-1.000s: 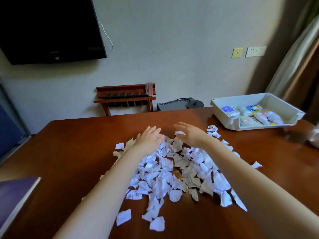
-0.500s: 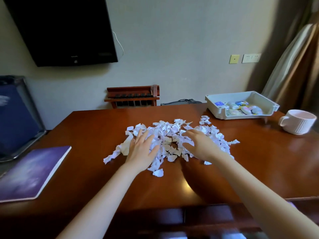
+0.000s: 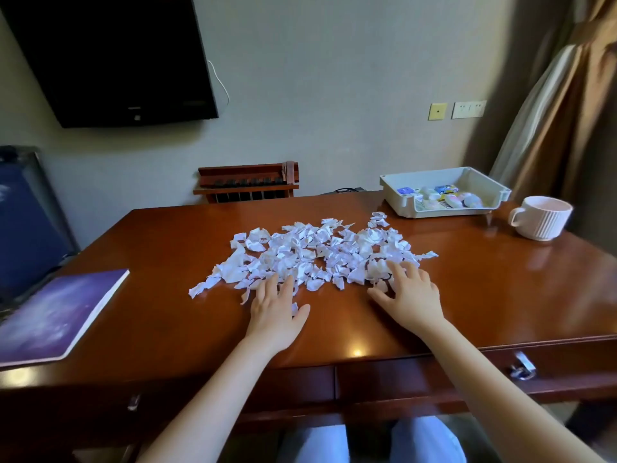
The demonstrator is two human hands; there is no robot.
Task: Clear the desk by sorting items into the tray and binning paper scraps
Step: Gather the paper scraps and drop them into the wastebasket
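A wide heap of torn white paper scraps (image 3: pixel 314 252) lies in the middle of the brown wooden desk (image 3: pixel 484 295). My left hand (image 3: pixel 275 310) lies flat on the desk at the heap's near edge, fingers straight and touching a few scraps. My right hand (image 3: pixel 409 295) rests at the heap's near right corner, fingers spread over some scraps. Neither hand holds anything. A white plastic tray (image 3: pixel 400 202) stands at the far right of the desk with several small items in it.
A white ribbed mug (image 3: pixel 541 217) stands right of the tray. A purple notebook (image 3: pixel 56 315) lies at the desk's near left. A dark wooden rack (image 3: pixel 247 183) stands behind the desk against the wall. Drawer fronts with a metal pull (image 3: pixel 522 365) run under the near edge.
Both hands have drawn back from the far side of the heap to its near edge. The view has pulled back, so the mug, notebook and drawers now show.
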